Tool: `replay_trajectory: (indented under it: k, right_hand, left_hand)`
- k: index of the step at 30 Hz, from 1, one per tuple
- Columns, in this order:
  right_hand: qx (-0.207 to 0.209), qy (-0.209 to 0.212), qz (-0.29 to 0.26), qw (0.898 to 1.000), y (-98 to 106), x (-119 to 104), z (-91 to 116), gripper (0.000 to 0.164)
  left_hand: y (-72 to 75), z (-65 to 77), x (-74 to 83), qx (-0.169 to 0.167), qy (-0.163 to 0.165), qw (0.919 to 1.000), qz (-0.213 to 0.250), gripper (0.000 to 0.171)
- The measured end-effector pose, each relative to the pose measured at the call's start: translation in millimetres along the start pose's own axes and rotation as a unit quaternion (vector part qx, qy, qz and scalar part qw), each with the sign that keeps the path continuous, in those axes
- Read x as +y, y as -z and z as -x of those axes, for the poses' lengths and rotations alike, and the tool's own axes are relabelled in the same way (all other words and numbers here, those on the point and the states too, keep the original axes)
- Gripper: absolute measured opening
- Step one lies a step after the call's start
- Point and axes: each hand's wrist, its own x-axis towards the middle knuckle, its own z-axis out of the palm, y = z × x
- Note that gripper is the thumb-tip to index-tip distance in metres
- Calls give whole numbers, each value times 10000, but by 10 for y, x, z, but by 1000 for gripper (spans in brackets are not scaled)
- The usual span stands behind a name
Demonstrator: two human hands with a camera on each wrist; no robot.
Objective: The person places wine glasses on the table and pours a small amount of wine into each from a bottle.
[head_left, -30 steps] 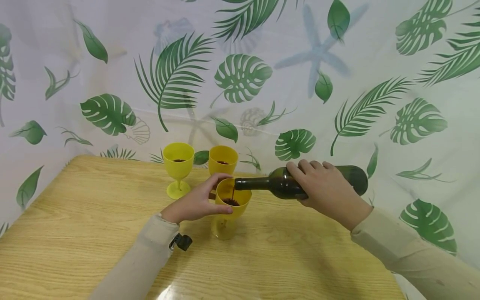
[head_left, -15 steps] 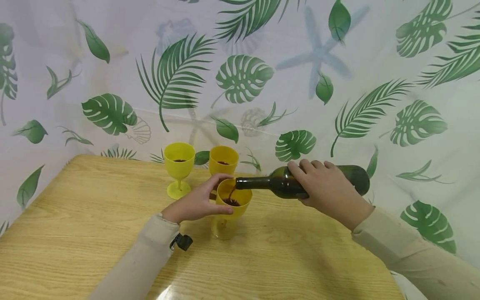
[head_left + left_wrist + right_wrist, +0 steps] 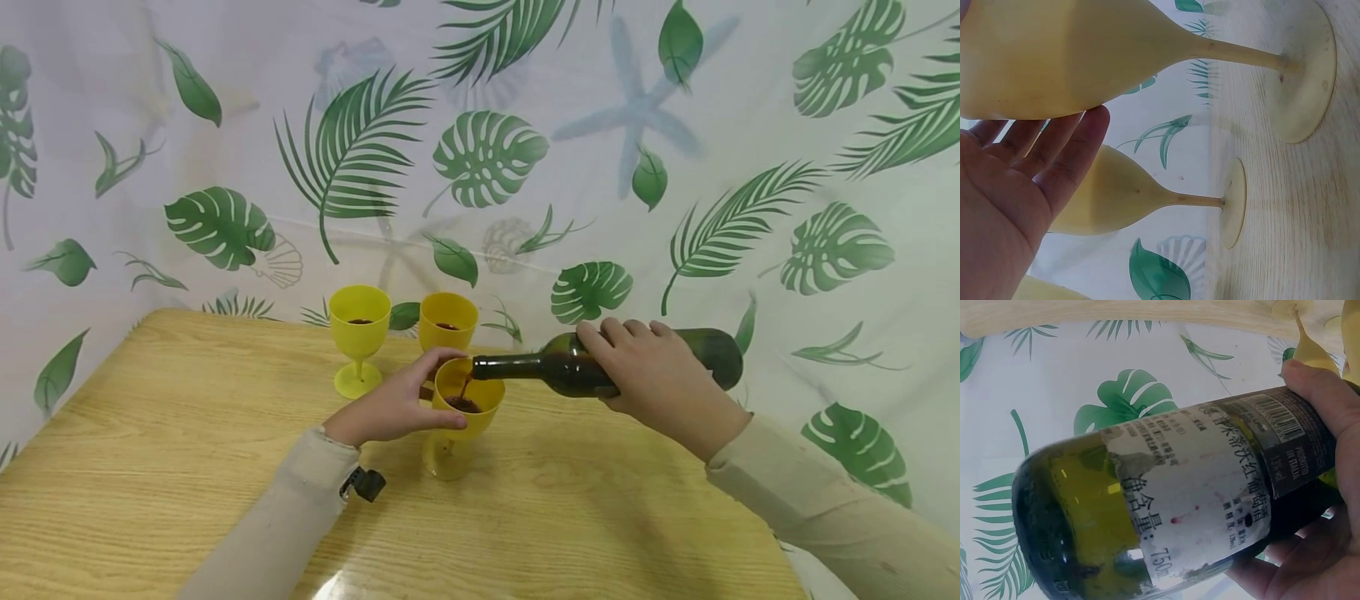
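My right hand [image 3: 648,371] grips a dark green wine bottle [image 3: 564,367], held almost level, its neck over the rim of a yellow goblet [image 3: 468,417]. A thin dark red stream runs from the mouth into the goblet, where dark liquid with bubbles lies. My left hand [image 3: 397,404] holds this goblet's bowl between thumb and fingers; in the left wrist view its foot [image 3: 1304,75] is on the table. The right wrist view shows the bottle's white paper label [image 3: 1191,487] and the fingers around its body.
Two more goblets stand behind at the table's back: a bright yellow goblet [image 3: 360,333] and an orange-yellow goblet [image 3: 447,312], both with dark liquid inside. The wooden table [image 3: 187,467] meets a white leaf-printed curtain [image 3: 495,233] at the back. A black strap [image 3: 363,483] sits on the left wrist.
The bottle keeps pouring into the front goblet; its base end has risen very slightly. Both hands stay nearly where they were.
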Motion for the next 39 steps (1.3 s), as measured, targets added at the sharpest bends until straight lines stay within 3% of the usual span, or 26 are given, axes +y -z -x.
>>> replay_trajectory:
  k: [39]
  right_hand:
    - [215, 81, 288, 9993, 58, 39, 15, 84]
  left_hand:
    - [6, -6, -7, -35, -29, 10000, -19, 87]
